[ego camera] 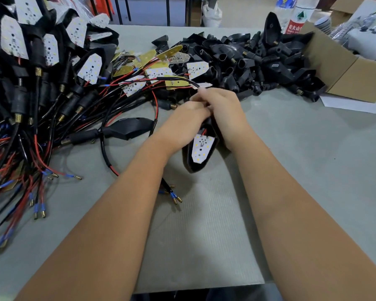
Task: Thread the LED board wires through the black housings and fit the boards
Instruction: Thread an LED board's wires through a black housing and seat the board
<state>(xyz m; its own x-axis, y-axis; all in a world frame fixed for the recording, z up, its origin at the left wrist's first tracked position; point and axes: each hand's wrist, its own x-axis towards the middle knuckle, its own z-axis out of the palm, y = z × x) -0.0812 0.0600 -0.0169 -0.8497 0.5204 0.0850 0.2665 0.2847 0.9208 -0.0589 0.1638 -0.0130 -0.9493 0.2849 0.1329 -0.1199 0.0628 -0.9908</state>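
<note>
LED board (201, 148) sits in black housing (188, 158), just below both hands, long axis running from hands toward the person. Left hand (182, 124) and right hand (221, 109) curl around the housing's far end, pinching wires (178, 80) leading away; fingers blurred.

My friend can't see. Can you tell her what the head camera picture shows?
Two hands, left hand and right hand, hold a black housing with a white LED board in it over a grey table. Finished wired lamps pile up at left, empty housings at the back.
</note>
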